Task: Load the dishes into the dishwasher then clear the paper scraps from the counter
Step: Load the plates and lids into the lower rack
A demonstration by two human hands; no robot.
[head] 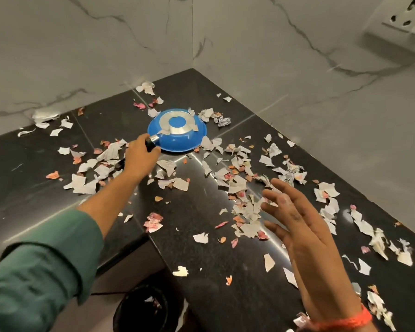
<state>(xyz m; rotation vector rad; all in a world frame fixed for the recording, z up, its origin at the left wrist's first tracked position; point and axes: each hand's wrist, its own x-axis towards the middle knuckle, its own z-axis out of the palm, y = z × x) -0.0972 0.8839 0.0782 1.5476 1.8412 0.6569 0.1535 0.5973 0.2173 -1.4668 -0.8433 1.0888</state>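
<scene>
1. The blue pan (177,134) lay upside down on the black tabletop (46,164), near the back corner where the two marble walls (297,68) met. From the middle of the picture it sat at about 12 o'clock.
2. A few paper scraps (237,183) lay on the pan's silver bottom. More were spread all around it, mostly from 3 to 5 o'clock of the pan.
3. The left hand (139,155) was at the pan's 8 o'clock side. Its grip was closed around the black handle (151,145), where the handle joins the pan.
4. The right hand (295,219) hung over the scraps at about 4 o'clock of the pan. Its fingers were spread wide and it held nothing.
5. I think the step in hand was lifting the pan, so it could go to the dishwasher.
6. To do it well, the hand should have held the handle tight, because an upside-down pan can twist.
7. It was best to lift straight up and tip the pan a little first, so the scraps on top slid off onto the tabletop.
8. The free hand could have steadied the rim.
9. A dark bin (144,310) stood below the tabletop edge at 6 o'clock, handy for the scraps afterwards.
</scene>
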